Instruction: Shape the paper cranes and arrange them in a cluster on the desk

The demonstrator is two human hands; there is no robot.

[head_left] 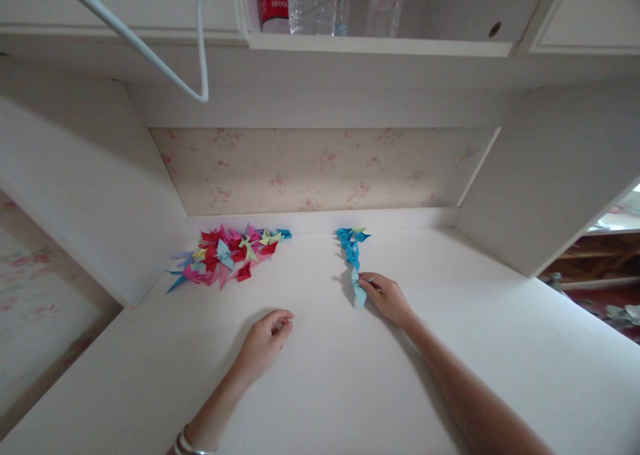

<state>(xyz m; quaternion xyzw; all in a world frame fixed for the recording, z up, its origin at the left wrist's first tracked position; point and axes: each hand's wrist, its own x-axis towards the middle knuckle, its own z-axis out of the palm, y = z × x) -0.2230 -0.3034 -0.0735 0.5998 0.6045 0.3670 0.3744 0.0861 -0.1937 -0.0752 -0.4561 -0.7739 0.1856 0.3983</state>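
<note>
My right hand [387,296] pinches a light blue folded paper crane [360,296] at the near end of a short line of blue paper cranes [352,250]. That line runs from the back edge of the white desk toward me, and a bit of yellow-green paper shows at its far end. Lower left of it, my left hand [267,338] hovers over or rests on the desk, fingers curled and tips close together, with nothing visible in them. A heap of colourful paper cranes [225,255], pink, red, yellow, blue and purple, lies at the back left.
The white desk [320,388] is bounded by side panels [560,162] and a floral back panel [320,168]. Overhead, a shelf [380,43] holds clear plastic bottles [313,5] and a red package [274,2]. A white cable [150,52] hangs at upper left.
</note>
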